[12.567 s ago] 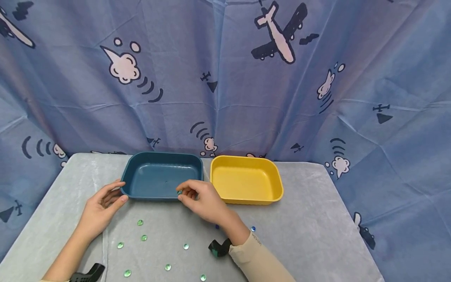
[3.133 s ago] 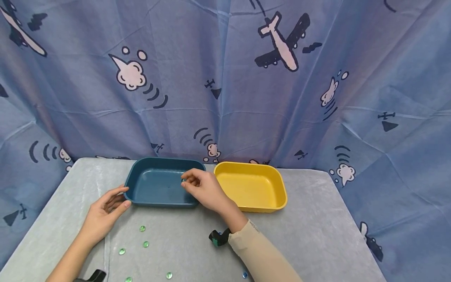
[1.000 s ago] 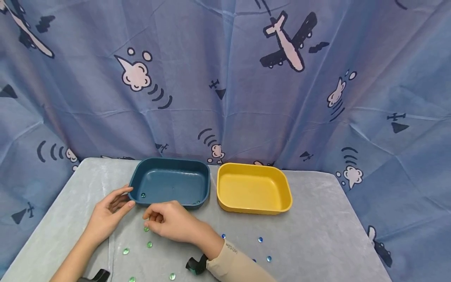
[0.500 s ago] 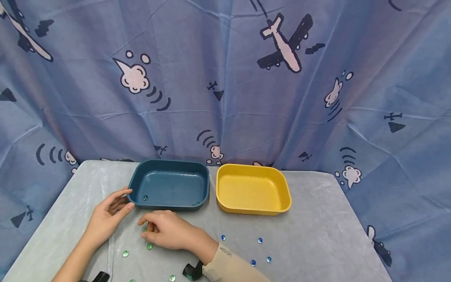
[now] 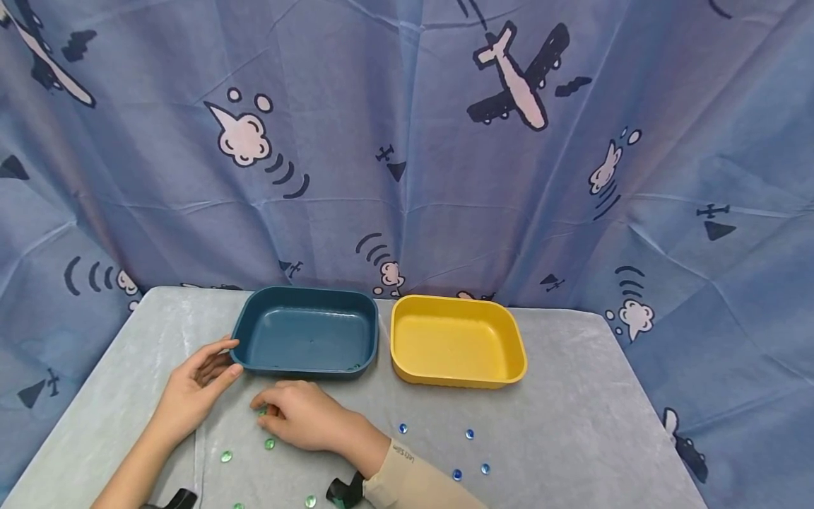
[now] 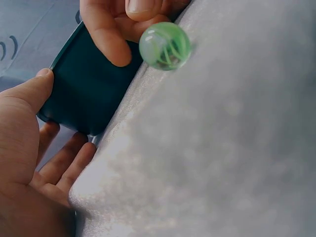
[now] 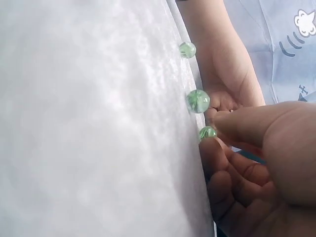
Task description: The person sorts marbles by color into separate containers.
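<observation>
My left hand point(image 5: 193, 389) holds the left front corner of a dark blue plastic bin point(image 5: 299, 372), thumb and fingers at its rim. In the left wrist view the thumb lies on the bin wall point(image 6: 86, 84) with fingers beneath. My right hand point(image 5: 305, 417) is down at the table in front of the bin, pinching a green glass marble point(image 7: 208, 132) between thumb and forefinger. Other green marbles point(image 5: 270, 444) lie close by; one marble point(image 6: 165, 45) looms large in the left wrist view. Inside the bin, a small marble point(image 5: 356, 366) shows at the right front corner.
To the right of the blue bin stands a yellow bin point(image 5: 458, 380). Several blue marbles point(image 5: 469, 434) are scattered in front of it. Further green marbles point(image 5: 310, 501) lie near the front. A patterned curtain point(image 5: 407, 141) hangs behind the grey-covered table point(image 5: 559, 403).
My right hand has come from over the blue bin down to the green marbles, and its fingertips have drawn together. A marble seen in the bin's left front has rolled out of sight.
</observation>
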Motion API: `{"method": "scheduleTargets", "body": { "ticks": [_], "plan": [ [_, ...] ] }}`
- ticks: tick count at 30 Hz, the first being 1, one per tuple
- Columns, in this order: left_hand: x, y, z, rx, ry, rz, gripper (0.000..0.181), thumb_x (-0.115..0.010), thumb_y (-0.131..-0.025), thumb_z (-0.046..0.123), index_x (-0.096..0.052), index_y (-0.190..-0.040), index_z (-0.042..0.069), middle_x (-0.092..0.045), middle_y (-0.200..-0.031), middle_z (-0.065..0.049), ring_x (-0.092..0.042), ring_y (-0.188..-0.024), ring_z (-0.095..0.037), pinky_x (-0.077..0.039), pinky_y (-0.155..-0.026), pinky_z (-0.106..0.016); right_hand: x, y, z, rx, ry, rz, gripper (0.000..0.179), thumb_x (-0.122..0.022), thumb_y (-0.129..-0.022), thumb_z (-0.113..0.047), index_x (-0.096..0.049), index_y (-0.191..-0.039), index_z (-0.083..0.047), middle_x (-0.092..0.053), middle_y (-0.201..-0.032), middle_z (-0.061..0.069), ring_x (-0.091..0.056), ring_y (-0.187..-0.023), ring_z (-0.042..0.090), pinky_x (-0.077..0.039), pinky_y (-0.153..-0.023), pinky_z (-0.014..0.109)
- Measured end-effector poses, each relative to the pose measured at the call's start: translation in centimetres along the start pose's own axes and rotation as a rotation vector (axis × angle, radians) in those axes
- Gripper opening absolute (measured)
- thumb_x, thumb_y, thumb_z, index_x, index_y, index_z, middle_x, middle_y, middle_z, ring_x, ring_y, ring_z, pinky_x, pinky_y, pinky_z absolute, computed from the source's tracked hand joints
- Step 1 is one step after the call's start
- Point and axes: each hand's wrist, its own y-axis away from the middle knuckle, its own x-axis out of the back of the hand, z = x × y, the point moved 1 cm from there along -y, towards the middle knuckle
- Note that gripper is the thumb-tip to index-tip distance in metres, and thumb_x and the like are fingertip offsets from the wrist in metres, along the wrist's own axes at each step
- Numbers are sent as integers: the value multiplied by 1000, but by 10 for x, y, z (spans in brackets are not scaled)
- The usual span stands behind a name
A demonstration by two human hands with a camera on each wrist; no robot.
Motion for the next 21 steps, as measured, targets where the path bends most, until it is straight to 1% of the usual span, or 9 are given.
{"method": "scheduleTargets", "body": {
  "ticks": [4,7,11,12,19,21],
  "plan": [
    [0,0,0,-7,13,3,46,-74,-105,3,-62,-149,1,-49,-159,-33,-62,-119,8,-54,-94,-9,-2,-1,0,2,41,6,24,-72,-109,-24,-79,-131,-19,-63,-92,-17,-51,-78,-10,-42,-70,4],
    [-1,0,1,-13,18,4,46,-74,-105,2,-62,-149,1,-49,-159,-32,-62,-119,7,-54,-94,-9,-3,-1,0,-3,59,3,23,-73,-109,-24,-80,-130,-20,-67,-99,-16,-52,-79,-10,-42,-70,4],
    [-2,0,0,-16,21,4,46,-74,-104,1,-62,-149,0,-49,-159,-32,-62,-118,7,-54,-94,-9,-4,-2,1,-12,56,-7,21,-73,-109,-23,-81,-128,-21,-71,-110,-15,-54,-82,-10,-42,-71,4],
    [-2,0,0,-15,21,7,46,-74,-104,1,-62,-149,0,-49,-159,-32,-62,-118,8,-54,-93,-9,-4,-2,1,-13,54,-8,20,-73,-109,-23,-81,-127,-21,-72,-110,-15,-54,-82,-11,-42,-72,4],
    [-1,1,-1,-13,22,5,46,-74,-105,1,-62,-149,0,-49,-159,-33,-62,-119,7,-54,-94,-9,-5,-4,2,-5,35,19,16,-74,-107,-18,-82,-120,-20,-64,-92,-18,-51,-79,-10,-41,-71,4],
    [-1,1,-1,-16,22,7,46,-74,-105,1,-62,-149,0,-49,-159,-32,-62,-119,7,-54,-94,-9,-5,-5,2,-1,32,24,14,-74,-106,-17,-81,-119,-19,-62,-89,-18,-51,-78,-11,-41,-71,4]
  ]
}}
